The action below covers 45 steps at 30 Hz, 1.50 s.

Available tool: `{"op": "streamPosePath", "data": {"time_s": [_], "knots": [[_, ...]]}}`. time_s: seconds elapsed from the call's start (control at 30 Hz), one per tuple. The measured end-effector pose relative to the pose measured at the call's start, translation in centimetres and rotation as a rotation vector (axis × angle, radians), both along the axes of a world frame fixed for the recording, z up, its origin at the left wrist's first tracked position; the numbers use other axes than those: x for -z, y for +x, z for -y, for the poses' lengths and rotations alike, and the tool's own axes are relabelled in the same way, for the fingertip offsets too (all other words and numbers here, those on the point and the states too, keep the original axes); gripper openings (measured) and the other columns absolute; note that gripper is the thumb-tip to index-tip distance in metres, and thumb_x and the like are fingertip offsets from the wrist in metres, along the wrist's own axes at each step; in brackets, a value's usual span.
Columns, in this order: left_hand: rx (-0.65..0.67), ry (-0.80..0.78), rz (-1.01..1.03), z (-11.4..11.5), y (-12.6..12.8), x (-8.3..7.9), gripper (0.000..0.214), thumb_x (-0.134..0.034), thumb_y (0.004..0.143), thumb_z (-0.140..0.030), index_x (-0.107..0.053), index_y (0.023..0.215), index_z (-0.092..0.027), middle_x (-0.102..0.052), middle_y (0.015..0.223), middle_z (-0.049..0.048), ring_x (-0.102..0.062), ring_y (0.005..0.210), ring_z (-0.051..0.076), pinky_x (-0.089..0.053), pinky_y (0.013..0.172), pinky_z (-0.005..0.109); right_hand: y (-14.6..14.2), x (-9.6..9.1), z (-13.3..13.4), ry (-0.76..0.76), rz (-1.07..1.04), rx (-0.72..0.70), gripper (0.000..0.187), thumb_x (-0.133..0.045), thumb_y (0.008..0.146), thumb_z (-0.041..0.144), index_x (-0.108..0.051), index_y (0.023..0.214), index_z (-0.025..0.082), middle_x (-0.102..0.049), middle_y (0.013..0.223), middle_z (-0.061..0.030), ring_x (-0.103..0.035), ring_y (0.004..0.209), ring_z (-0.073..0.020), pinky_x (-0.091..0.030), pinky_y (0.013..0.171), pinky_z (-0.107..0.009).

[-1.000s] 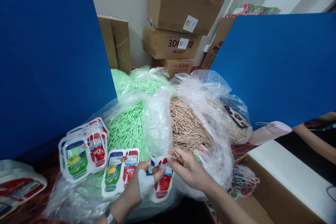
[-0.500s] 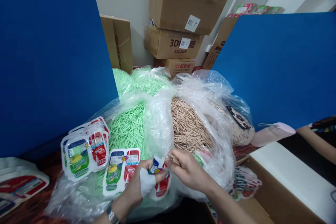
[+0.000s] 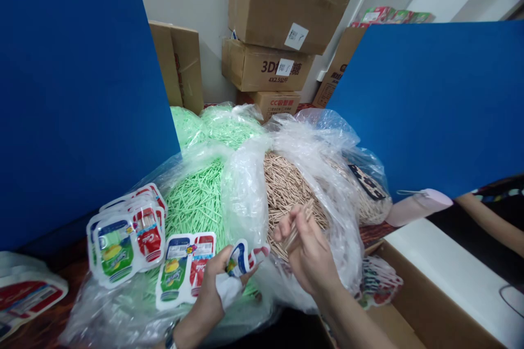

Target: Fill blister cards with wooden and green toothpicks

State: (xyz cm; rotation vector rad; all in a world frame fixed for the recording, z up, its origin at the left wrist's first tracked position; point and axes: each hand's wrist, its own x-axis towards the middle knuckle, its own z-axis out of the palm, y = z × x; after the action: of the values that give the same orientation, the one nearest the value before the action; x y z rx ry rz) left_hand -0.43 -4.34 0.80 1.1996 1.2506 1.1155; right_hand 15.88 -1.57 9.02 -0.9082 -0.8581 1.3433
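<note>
My left hand (image 3: 219,282), with a white wrap across the palm, grips a printed soda-themed pouch (image 3: 241,258) that is bent, its top edge facing me. Raised over the heap of beige sticks (image 3: 289,180), my right hand (image 3: 307,248) pinches a small bundle of beige sticks (image 3: 301,221). Left of that heap, an open plastic bag shows green sticks (image 3: 198,196). A flat Sprite and Cola pouch (image 3: 184,270) lies on the bag just left of my left hand. Farther left is a stack of similar pouches (image 3: 123,240).
At the right stands an open carton (image 3: 434,294) with pouches inside. A pink bottle (image 3: 421,206) and another person's arm (image 3: 487,221) are beyond it. Blue panels (image 3: 426,103) flank the bags; stacked cardboard boxes (image 3: 286,5) stand behind. More pouches (image 3: 28,294) lie far left.
My right hand has moved up and right, away from the pouch, with the beige sticks in its fingers. My left hand keeps the pouch, now turned a little. The view has shifted slightly.
</note>
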Motion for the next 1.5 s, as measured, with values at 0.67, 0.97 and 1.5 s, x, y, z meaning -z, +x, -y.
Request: {"op": "streamPosePath", "data": {"time_s": [0.67,0.97,1.5], "knots": [[-0.017,-0.015,-0.051,0.0,0.7,-1.2,0.024,-0.071,0.071,-0.031,-0.052,0.066,-0.018,-0.050,0.056,-0.0056,-0.047,0.050,0.011,-0.040,0.047,0.020,-3.3,2.1,1.0,0.510,0.483,0.183,0.012,-0.031,0.100,0.031,-0.042,0.098,0.027,-0.058,0.076,0.0003,-0.052,0.102,-0.0200,-0.024,0.104,-0.049],[-0.036,0.070,-0.126,-0.3,0.0,-1.7,0.021,-0.076,0.068,-0.028,-0.058,0.069,-0.017,-0.056,0.062,-0.0035,-0.051,0.057,0.014,-0.041,0.054,0.022,-2.3,3.5,1.4,0.378,0.696,-0.037,0.020,-0.036,0.098,0.038,-0.046,0.109,0.024,-0.055,0.125,-0.0102,-0.039,0.129,-0.0239,-0.032,0.106,-0.048],[-0.062,0.167,-0.203,-1.2,-2.4,-1.8,0.021,-0.074,0.067,-0.029,-0.058,0.077,-0.018,-0.057,0.066,-0.0039,-0.052,0.061,0.015,-0.042,0.057,0.025,-2.2,0.1,-1.3,0.524,1.099,-0.345,0.018,-0.060,0.086,0.039,-0.063,0.088,0.022,-0.063,0.078,-0.0018,-0.057,0.069,-0.0152,-0.043,0.059,-0.024]]}}
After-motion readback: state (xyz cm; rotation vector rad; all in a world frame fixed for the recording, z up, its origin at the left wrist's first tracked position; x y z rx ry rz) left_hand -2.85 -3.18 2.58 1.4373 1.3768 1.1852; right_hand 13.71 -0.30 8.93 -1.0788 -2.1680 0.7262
